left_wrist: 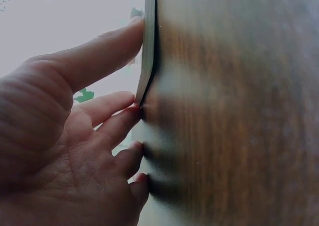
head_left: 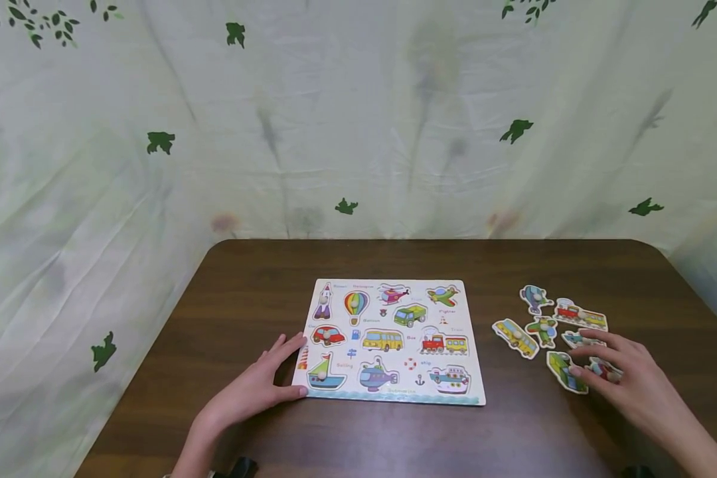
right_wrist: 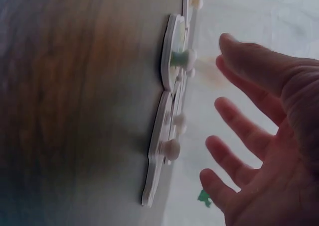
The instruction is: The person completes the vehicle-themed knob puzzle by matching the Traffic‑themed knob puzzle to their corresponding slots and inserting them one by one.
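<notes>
A white puzzle board [head_left: 406,398] printed with vehicles lies flat on the table. My left hand [head_left: 263,382] touches its left side, the thumb at the lower left corner and the fingers along the edge. In the left wrist view the thumb [left_wrist: 107,52] meets the board's edge [left_wrist: 148,52]. To the right of the board, my right hand [head_left: 624,372] is held over several loose knobbed puzzle pieces, fingers spread and slightly bent. The green truck piece [head_left: 564,372] lies by its thumb. A gap shows between the right fingers and the knobs [right_wrist: 172,150] in the right wrist view.
Near the right hand lie a yellow bus piece [head_left: 516,338], a train piece [head_left: 582,315], a green plane piece [head_left: 542,330] and a blue-purple piece [head_left: 535,299]. On the board, a balloon piece [head_left: 356,303] and a sailboat piece [head_left: 325,375] have knobs. A patterned curtain [head_left: 358,133] hangs behind the table.
</notes>
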`<state>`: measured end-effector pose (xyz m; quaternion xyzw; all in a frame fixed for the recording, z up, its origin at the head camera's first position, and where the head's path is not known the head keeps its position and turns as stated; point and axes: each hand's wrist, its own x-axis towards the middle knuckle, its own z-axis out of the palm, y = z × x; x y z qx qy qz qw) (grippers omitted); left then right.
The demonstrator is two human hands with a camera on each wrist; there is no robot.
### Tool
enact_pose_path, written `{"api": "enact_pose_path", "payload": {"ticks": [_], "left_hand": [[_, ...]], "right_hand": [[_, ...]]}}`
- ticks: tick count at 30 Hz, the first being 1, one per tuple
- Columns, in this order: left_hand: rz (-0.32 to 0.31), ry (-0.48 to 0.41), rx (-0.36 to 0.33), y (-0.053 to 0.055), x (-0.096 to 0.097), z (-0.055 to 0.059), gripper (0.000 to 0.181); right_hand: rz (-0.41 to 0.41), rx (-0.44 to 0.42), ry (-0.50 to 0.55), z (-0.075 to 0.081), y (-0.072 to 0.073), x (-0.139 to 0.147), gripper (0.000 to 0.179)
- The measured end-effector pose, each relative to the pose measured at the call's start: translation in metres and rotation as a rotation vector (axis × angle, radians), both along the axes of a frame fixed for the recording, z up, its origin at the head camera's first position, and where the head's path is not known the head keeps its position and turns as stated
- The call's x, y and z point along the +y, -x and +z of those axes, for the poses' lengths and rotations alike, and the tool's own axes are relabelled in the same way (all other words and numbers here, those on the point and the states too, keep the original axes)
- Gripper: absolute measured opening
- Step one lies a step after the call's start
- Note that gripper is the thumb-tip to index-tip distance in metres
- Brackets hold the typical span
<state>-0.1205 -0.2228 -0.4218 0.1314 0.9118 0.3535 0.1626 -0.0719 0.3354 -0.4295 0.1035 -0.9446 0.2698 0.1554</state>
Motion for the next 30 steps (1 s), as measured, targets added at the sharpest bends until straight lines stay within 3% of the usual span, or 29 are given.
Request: {"api": "enact_pose_path", "payload": {"ticks": [9, 15, 30], "left_hand": [[0.002, -0.019, -0.015, -0.001, -0.001, 0.001, 0.084], [0.008, -0.019, -0.024, -0.002, 0.000, 0.002, 0.085], [0.013, -0.005, -0.016, -0.001, 0.000, 0.000, 0.086]], "right_hand": [[0.014, -0.105, -0.040, -0.007, 0.001, 0.007, 0.024], [0.023, -0.113, -0.077, -0.012, 0.000, 0.009, 0.031], [0.051, 0.015, -0.103, -0.017, 0.001, 0.004, 0.038]]}}
